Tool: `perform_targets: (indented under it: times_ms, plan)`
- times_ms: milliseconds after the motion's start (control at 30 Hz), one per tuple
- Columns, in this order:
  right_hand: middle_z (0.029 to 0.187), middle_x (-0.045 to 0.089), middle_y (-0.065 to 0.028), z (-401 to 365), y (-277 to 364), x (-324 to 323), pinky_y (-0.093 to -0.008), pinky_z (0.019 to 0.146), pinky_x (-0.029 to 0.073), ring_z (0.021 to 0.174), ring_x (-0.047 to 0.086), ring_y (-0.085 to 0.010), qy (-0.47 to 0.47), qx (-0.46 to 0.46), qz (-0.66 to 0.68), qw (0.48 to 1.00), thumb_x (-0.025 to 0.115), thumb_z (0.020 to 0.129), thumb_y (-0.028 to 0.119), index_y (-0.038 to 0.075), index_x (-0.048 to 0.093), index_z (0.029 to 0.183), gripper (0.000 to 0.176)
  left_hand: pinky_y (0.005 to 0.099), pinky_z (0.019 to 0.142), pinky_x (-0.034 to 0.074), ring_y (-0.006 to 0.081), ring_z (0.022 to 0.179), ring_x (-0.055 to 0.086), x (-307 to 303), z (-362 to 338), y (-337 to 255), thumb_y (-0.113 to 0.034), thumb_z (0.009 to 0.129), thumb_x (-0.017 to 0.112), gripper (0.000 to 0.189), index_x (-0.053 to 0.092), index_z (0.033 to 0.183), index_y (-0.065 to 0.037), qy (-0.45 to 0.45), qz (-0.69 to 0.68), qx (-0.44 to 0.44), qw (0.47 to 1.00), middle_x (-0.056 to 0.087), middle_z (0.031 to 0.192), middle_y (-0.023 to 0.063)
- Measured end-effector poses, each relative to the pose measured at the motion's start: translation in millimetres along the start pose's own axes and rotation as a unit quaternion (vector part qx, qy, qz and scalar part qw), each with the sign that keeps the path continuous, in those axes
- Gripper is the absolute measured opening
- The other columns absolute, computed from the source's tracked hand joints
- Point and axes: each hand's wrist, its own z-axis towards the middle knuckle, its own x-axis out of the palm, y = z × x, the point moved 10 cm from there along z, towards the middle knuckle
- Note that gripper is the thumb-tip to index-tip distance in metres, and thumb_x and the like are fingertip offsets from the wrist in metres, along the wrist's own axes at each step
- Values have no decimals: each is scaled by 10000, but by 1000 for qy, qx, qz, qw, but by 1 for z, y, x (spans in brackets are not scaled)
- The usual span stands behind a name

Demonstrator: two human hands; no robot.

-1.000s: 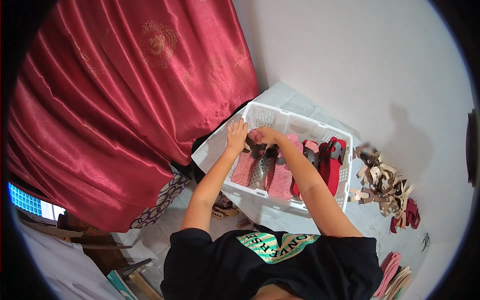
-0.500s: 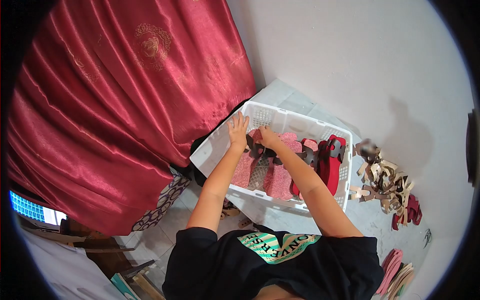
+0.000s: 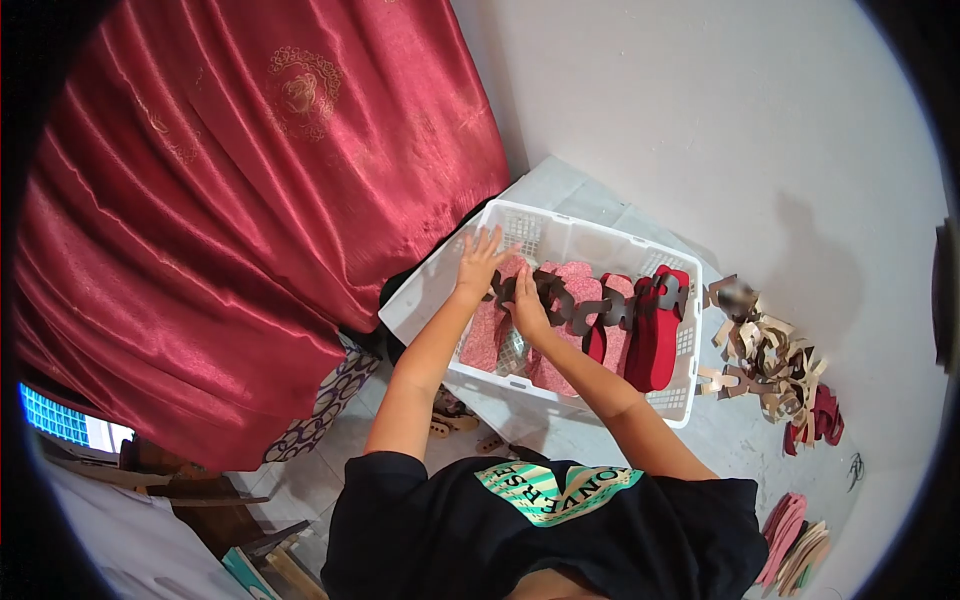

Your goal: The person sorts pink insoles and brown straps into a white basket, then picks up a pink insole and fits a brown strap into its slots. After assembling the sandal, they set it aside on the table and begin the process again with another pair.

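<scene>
In the head view, a white plastic crate [image 3: 583, 218] holds a row of slippers with dark straps. My left hand [image 3: 480, 266], fingers spread, rests at the pink slipper [image 3: 484, 338] nearest the crate's left end. Just right of it, my right hand [image 3: 527, 308] is stretched out with its fingers straight, against the dark straps of the pink slippers. It covers part of those slippers. Farther right, another pink slipper [image 3: 614, 350] stands beside a red slipper [image 3: 655, 345] at the crate's right end. Neither hand is wrapped around anything.
The crate sits on a grey surface [image 3: 560, 185] against a white wall. A pile of beige and brown straps [image 3: 770, 350] lies to its right, with dark red pieces [image 3: 825, 420] beside it. Stacked pink and beige pieces [image 3: 785, 530] lie lower right. A red satin curtain [image 3: 250, 200] hangs at left.
My right hand has moved down and a little left, its fingers going from bent to straight. The left hand stays nearly in place. The slippers beside the right hand have shifted slightly.
</scene>
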Motion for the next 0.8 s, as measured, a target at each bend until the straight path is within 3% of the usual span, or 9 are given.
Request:
perform_targets:
  times_ms: [67,267,333,400,467,733,800]
  plan:
    - [1397,140,-282,5,-2,4,-397,1055,237,1300,161,-410,18,4,-31,999,647,744,100,-79,88,1347,842,538,988,204,302,1285,213,-5,-5,-20,-503,489,753,1103,111,1380,-409,-60,12,96,993,169,1429,88]
    - [1413,127,-255,6,-2,4,-391,1073,200,1314,119,-403,60,40,-74,995,647,750,117,-74,64,1354,860,549,993,185,267,1251,291,-1,-5,-21,-407,557,736,870,320,1322,-396,-101,-21,109,989,300,1377,42]
    - [1415,117,-256,2,-3,2,-391,1073,198,1315,111,-403,58,35,-74,995,649,748,117,-75,56,1354,870,550,990,189,263,1240,308,-12,-7,-17,-406,541,745,887,321,1320,-397,-96,-37,114,988,320,1365,37]
    - [1420,96,-254,2,13,-7,-388,1076,190,1318,102,-399,10,-41,-18,999,655,746,110,-61,42,1360,884,551,987,193,259,1229,326,-16,-9,-13,-406,525,755,904,322,1319,-398,-88,-51,116,988,340,1353,33]
    - [1420,88,-256,0,13,-9,-388,1074,196,1317,103,-397,17,-38,5,999,656,747,107,-47,33,1365,891,550,992,202,242,1209,351,-24,-12,-7,-393,403,808,1043,305,1317,-419,-126,-98,114,981,367,1330,23]
    - [1416,50,-275,-8,27,-26,-389,1047,248,1302,125,-421,6,-69,48,996,654,759,104,8,-6,1379,911,554,951,249,247,1226,326,-36,-26,8,-393,427,804,1057,265,1336,-410,-90,-93,109,986,333,1350,20]
    - [1409,34,-294,-12,23,-27,-391,1032,267,1292,142,-435,26,-33,75,996,650,766,103,26,-4,1384,903,548,944,260,249,1227,323,-42,-30,9,-384,430,806,1064,257,1341,-407,-90,-92,111,985,328,1352,19]
